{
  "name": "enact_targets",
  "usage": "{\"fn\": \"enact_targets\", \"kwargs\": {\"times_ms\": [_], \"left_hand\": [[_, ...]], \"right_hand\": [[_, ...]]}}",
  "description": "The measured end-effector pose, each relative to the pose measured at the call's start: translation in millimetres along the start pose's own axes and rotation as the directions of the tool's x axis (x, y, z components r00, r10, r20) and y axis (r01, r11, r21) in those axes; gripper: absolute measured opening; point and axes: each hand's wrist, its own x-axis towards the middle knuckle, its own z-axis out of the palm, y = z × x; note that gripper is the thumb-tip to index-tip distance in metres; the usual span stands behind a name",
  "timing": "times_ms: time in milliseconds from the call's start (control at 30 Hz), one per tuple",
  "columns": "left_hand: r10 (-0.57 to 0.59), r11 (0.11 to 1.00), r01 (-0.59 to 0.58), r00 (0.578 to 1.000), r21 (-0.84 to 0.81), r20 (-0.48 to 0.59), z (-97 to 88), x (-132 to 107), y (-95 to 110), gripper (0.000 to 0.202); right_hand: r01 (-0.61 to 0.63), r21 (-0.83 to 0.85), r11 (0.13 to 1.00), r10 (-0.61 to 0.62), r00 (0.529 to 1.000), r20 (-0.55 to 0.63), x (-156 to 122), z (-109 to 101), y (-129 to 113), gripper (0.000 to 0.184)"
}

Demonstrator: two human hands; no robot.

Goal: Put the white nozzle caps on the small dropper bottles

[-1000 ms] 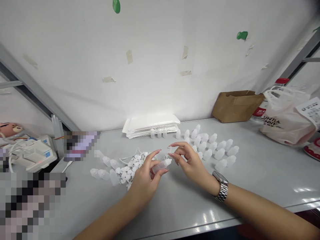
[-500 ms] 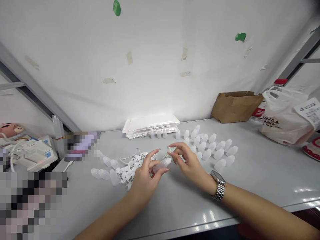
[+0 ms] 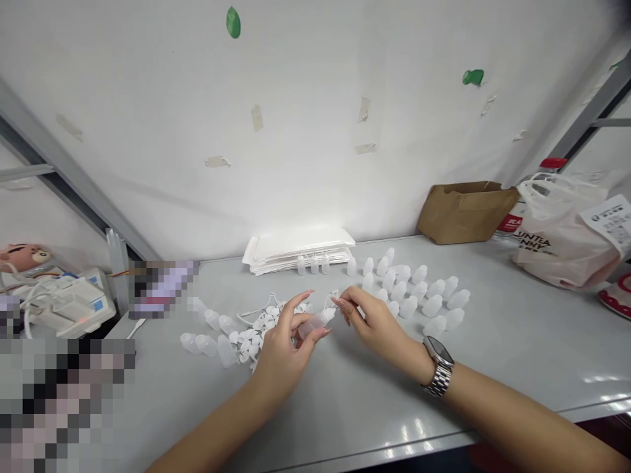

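My left hand (image 3: 283, 348) is closed around a small translucent plastic bottle (image 3: 313, 324), held tilted with its narrow neck toward the upper right. At that neck, my right hand (image 3: 372, 323) pinches a thin white looped cap strap (image 3: 329, 299); fingertips cover part of it. Behind and left of my left hand lies a pile of white caps (image 3: 261, 328) with straps. Several similar bottles (image 3: 408, 307) stand or lean in loose rows to the right of my right hand. More bottles (image 3: 206, 345) lie at the left of the pile.
Three bottles (image 3: 314, 265) with caps stand before a stack of white flat sheets (image 3: 300, 243) by the wall. At the back right are a brown cardboard box (image 3: 463, 213) and a plastic bag (image 3: 562, 243). A white power strip (image 3: 73, 305) with cables sits left.
My right thumb and forefinger have come together on the strap, which now sits closer to the bottle's neck. The bottle has shifted slightly left.
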Motion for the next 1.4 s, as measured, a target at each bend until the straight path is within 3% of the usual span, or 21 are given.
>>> {"fn": "enact_targets", "kwargs": {"times_ms": [100, 200, 300, 400, 567, 833, 1067, 1400], "left_hand": [[0.02, 0.998, -0.022, 0.999, 0.057, 0.038, 0.4, 0.5, -1.3, 0.044], [0.081, 0.985, -0.084, 0.996, 0.153, 0.026, -0.7, 1.4, -2.1, 0.054], [0.183, 0.959, -0.17, 0.982, 0.228, -0.041, -2.7, 2.0, -3.7, 0.052], [0.237, 0.944, -0.213, 0.969, 0.252, -0.069, -3.9, 1.9, -6.0, 0.042], [0.251, 0.937, -0.235, 0.968, 0.258, -0.032, -3.5, 1.5, -9.2, 0.035], [0.283, 0.931, -0.26, 0.957, 0.257, -0.058, -3.8, 3.5, -12.1, 0.034], [0.294, 0.931, -0.269, 0.954, 0.246, -0.067, -3.5, 5.0, -12.9, 0.034], [0.272, 0.94, -0.255, 0.961, 0.228, -0.049, -3.2, 4.3, -13.9, 0.035]], "right_hand": [[0.07, -0.074, 0.995, -0.07, 0.998, 0.005, 1.1, -4.1, 0.4, 0.025], [0.185, -0.269, 0.945, -0.196, 0.981, -0.015, 11.2, -17.2, 0.9, 0.024], [0.224, -0.548, 0.806, -0.278, 0.96, -0.017, 34.2, -36.0, 1.7, 0.028], [0.263, -0.738, 0.622, -0.295, 0.951, 0.09, 63.8, -52.0, 2.9, 0.03], [0.316, -0.83, 0.459, -0.223, 0.946, 0.236, 98.8, -56.6, 10.2, 0.027], [0.332, -0.843, 0.422, -0.206, 0.941, 0.268, 113.8, -42.9, 34.3, 0.026], [0.324, -0.837, 0.44, -0.174, 0.946, 0.275, 118.8, -33.8, 48.8, 0.027], [0.252, -0.828, 0.501, -0.098, 0.967, 0.235, 116.8, -39.2, 46.0, 0.032]]}}
